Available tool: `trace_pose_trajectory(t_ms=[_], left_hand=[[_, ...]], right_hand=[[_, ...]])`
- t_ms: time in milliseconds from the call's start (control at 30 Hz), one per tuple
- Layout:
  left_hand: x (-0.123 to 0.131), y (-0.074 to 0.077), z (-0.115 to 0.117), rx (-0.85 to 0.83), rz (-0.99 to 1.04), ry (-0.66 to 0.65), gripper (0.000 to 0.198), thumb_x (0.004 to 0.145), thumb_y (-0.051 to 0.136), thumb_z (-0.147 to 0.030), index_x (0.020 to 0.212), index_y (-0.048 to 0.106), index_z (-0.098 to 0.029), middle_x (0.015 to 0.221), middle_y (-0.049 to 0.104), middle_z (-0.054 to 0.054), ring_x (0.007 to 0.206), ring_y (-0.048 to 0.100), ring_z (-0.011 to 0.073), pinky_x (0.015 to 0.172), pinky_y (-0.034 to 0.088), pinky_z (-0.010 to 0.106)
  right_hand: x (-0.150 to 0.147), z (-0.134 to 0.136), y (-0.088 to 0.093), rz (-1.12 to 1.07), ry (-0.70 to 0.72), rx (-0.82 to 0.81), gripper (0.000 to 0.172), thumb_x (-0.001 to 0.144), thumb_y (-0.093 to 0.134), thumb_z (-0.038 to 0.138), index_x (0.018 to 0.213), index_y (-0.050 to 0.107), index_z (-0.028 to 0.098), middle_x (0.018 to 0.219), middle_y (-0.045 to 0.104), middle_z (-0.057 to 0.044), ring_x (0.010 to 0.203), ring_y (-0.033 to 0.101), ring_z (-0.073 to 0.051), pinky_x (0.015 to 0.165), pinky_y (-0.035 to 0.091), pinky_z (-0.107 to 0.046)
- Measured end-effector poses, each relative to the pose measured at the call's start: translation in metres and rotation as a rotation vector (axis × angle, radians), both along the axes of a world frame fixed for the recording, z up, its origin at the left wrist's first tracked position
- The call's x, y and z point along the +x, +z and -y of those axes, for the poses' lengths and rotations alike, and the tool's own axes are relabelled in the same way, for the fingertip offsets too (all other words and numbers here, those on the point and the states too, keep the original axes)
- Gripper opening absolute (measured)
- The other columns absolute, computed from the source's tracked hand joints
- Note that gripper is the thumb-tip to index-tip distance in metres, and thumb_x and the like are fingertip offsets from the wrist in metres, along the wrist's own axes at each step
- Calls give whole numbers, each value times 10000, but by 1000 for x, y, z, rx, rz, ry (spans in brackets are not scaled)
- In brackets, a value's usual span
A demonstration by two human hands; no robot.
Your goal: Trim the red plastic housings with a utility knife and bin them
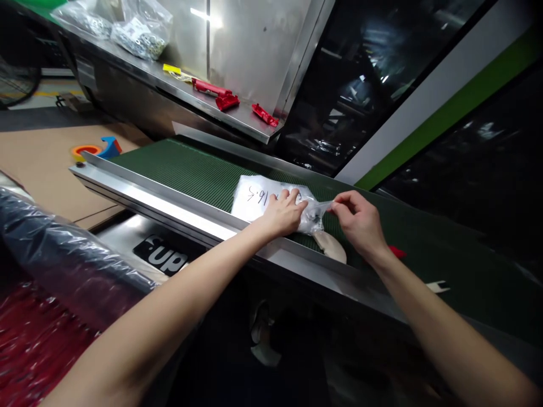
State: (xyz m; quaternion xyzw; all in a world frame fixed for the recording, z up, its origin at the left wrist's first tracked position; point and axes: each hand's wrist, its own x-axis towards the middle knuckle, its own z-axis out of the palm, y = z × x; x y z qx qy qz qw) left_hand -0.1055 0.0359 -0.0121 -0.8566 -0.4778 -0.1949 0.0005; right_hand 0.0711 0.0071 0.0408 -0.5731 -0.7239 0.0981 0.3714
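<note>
A clear plastic bag (312, 217) with a white, handwritten sheet (250, 199) lies on the green ribbed conveyor belt (169, 169). My left hand (285, 213) rests on the bag with its fingers spread. The bag's right end is pinched between the thumb and forefinger of my right hand (358, 220), which pulls it out to a point. Just below the bag, a beige curved piece (331, 246) lies against the belt's near rail. What the bag contains is hard to make out.
Red plastic parts (212, 89) and bags of metal pieces (142, 37) sit on a steel shelf behind. An orange and blue tape dispenser (111, 147) is at the left. Metal rails edge the belt. Right of my right hand lie a red piece (397, 252) and a pale forked piece (438, 287).
</note>
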Motion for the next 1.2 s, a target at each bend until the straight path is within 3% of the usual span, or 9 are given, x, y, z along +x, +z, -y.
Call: trace_pose_trajectory(t_ms=[367, 500, 567, 633, 800, 900, 1067, 1133, 1200], left_hand=[[-6, 12, -1, -18, 284, -76, 254, 863, 523, -132, 1095, 627, -125, 1265, 526, 143, 1159, 492, 309, 941, 420, 520], [0, 33, 30, 0, 555, -148, 348, 922, 488, -189, 1260, 508, -112, 1303, 510, 157, 1189, 493, 238, 996, 424, 395], [7, 41, 58, -106, 732, -271, 640, 893, 604, -325, 1422, 307, -120, 1341, 488, 161, 1145, 541, 186, 892, 490, 280], [15, 45, 85, -398, 1026, -421, 763, 798, 727, -302, 1432, 326, -164, 1274, 541, 122, 1069, 583, 175, 841, 494, 252], [26, 49, 127, -799, 1289, -329, 173, 865, 632, -296, 947, 659, -146, 864, 649, 35, 809, 593, 143, 732, 459, 244], [28, 50, 136, -896, 1296, -255, 201, 874, 611, -334, 863, 620, -133, 756, 599, 4, 681, 525, 106, 621, 410, 211], [32, 44, 144, -936, 1231, -178, 308, 879, 588, -393, 706, 541, -142, 640, 438, -35, 602, 356, 86, 554, 304, 205], [33, 41, 149, -941, 1187, -181, 319, 880, 586, -412, 716, 545, -141, 677, 459, -27, 648, 384, 96, 590, 324, 208], [34, 38, 153, -954, 1138, -178, 332, 881, 588, -428, 717, 540, -143, 676, 449, -29, 652, 383, 98, 590, 320, 208]], right_hand=[[16, 21, 16, -661, -49, 31, 219, 695, 696, 241, 855, 553, 200, 745, 626, 17, 636, 635, -132, 526, 492, -233], [16, 55, 25, -704, -36, -65, 214, 713, 722, 239, 901, 631, 191, 767, 630, 6, 611, 601, -112, 544, 480, -230], [11, 75, 28, -714, -20, -167, 202, 738, 714, 256, 921, 654, 193, 761, 637, -3, 585, 581, -110, 530, 470, -234], [8, 93, 31, -724, 0, -275, 200, 762, 708, 285, 932, 666, 188, 753, 639, -12, 577, 571, -115, 519, 463, -237], [16, 119, 34, -795, 33, -479, 199, 812, 720, 336, 937, 658, 195, 670, 573, 23, 556, 501, -81, 510, 410, -193], [29, 128, 34, -699, 32, -368, 166, 890, 640, 374, 956, 663, 223, 710, 563, 16, 625, 520, -100, 543, 416, -205], [42, 152, 45, -145, 180, -221, 359, 868, 657, 423, 1214, 610, 342, 1232, 572, -11, 1052, 548, -193, 859, 463, -285], [43, 158, 48, -15, 173, -259, 445, 826, 707, 430, 1247, 589, 352, 1213, 595, 0, 1005, 567, -185, 860, 468, -282], [43, 159, 47, -58, 101, -299, 292, 860, 670, 420, 1132, 655, 317, 1059, 663, 8, 873, 601, -157, 762, 487, -255]])
